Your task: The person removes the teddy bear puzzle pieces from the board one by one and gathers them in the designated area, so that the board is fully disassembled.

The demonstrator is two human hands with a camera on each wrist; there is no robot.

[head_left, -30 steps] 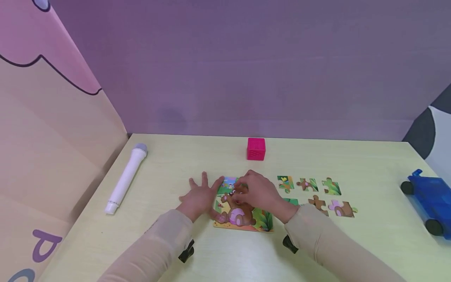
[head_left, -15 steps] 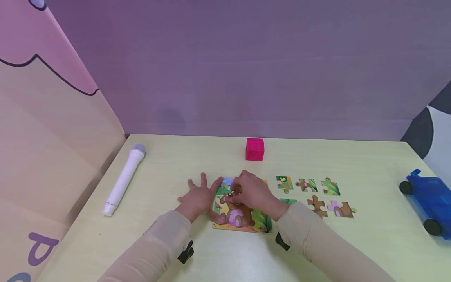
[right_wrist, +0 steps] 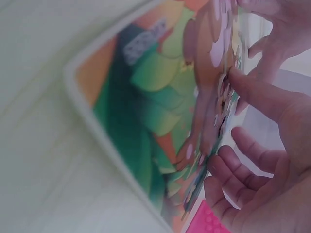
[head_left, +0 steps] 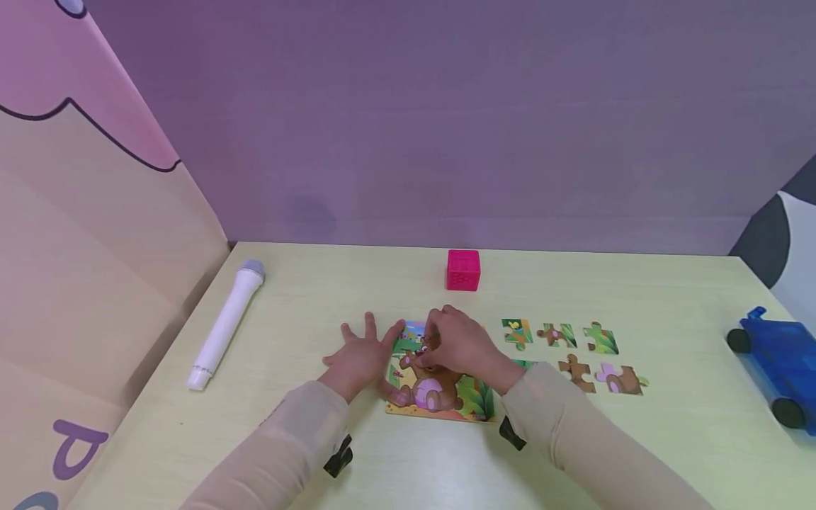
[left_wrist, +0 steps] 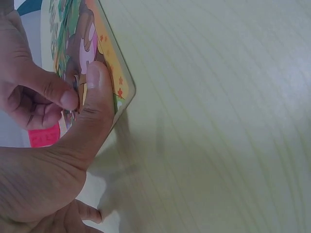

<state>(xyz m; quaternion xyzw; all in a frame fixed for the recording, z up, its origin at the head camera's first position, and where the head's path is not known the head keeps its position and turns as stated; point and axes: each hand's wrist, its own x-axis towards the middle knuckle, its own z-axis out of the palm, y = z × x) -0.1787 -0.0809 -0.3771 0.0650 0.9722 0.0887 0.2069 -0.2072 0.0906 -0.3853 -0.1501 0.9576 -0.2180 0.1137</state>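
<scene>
A jigsaw puzzle board [head_left: 478,407] with a picture of a brown bear lies flat on the table. My left hand [head_left: 360,360] rests at its left edge with the fingers spread. The left thumb [left_wrist: 97,92] lies on the board's lower corner. Over the upper part of the board is my right hand [head_left: 468,347], its fingers curled and the thumb low against the picture. Between right thumb and fingers is a small puzzle piece [head_left: 426,347] by the bear's head, partly covered by the hand. The right thumb [right_wrist: 252,90] touches the picture's surface.
Right of the board lie several loose puzzle pieces [head_left: 599,338] in two rows. A pink cube [head_left: 463,270] stands behind the board. A white toy microphone [head_left: 227,322] lies at the left, and a blue toy car [head_left: 780,365] sits at the right edge.
My right hand has shifted slightly left over the bear's head, then stayed nearly in place. The left hand keeps its spread pose at the board's edge.
</scene>
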